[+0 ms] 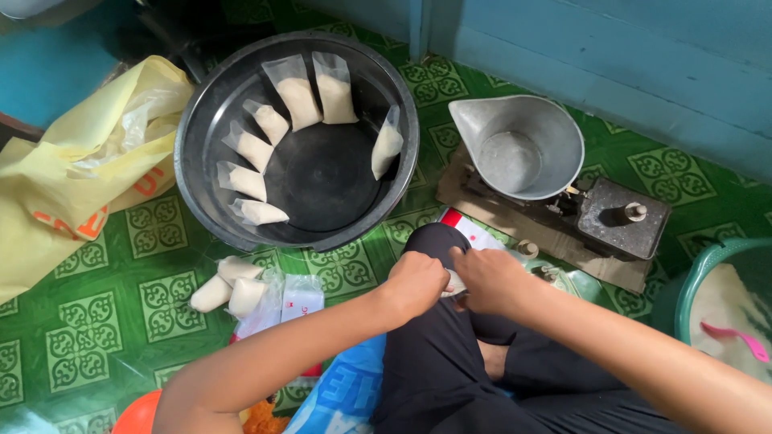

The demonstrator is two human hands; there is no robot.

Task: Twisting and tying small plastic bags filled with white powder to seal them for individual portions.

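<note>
My left hand (pixel 414 283) and my right hand (pixel 489 277) meet over my knee, both closed on a small clear bag of white grain (pixel 455 282); only a sliver of the bag shows between them. Ahead sits a black round basin (pixel 400 173) with several filled small bags (pixel 298 100) leaning around its inner wall. Three more filled bags (pixel 229 289) lie on the green patterned floor to the left of my left forearm, beside a stack of empty clear bags (pixel 299 297).
A balance scale with a metal scoop pan (pixel 519 145) stands right of the basin, on cardboard. A green basin of white grain with a pink scoop (pixel 736 337) is at the right edge. A yellow plastic sack (pixel 76 169) lies left. A blue wall runs behind.
</note>
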